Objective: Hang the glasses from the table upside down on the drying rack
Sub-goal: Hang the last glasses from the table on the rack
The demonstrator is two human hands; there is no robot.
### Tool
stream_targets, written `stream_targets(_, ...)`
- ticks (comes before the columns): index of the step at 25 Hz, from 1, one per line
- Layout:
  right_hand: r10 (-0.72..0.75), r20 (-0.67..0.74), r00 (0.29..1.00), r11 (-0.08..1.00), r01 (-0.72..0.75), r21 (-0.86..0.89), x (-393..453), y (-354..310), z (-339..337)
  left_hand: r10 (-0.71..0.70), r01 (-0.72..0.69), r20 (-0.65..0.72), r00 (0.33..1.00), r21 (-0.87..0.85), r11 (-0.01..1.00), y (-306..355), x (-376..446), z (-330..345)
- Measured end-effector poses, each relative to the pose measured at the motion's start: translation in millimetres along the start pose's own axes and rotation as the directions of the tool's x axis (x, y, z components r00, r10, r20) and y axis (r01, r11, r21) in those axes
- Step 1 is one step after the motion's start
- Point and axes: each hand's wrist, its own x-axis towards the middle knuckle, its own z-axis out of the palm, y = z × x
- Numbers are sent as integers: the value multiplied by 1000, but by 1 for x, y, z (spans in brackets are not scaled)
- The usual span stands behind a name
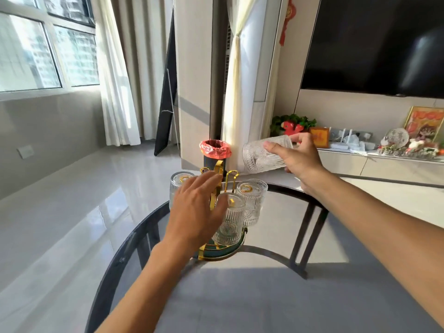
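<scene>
Glasses: 3 hang inverted on the gold rack (217, 179); right hand (296, 156) grips a 4th glass (260, 155) at 1 o'clock; left hand (198, 207) spread open.

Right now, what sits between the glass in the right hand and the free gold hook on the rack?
Nothing, in the head view: only open air separates the held glass from the gold hook below it.

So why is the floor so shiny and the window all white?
Head view: sunlight through the window overexposes it and glares off the floor; the table holds frame shadows; the wide lens bends edges; the left hand is slightly blurred.
</scene>
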Motion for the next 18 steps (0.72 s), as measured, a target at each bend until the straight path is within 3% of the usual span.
stream_targets(5, -204, -34, 978, 971, 198, -132, 11, -4, 36, 33, -31, 188, 982, -16, 999, -44, 13, 13)
stream_targets(9, -292, 79, 953, 910, 302, -284, 22, -5, 59, 99, -98, 148, 984, -12, 995, -48, 26, 15)
stream_targets(14, -362, 273, 891, 769, 451, -454, 24, 12, 82, 127, -151, 207, 970, 106, 983, -41, 35, 22)
stream_targets(18, -331, 445, 833, 667, 539, -514, 23, 25, 98, 125, -146, 171, 977, 119, 982, -40, 31, 24)
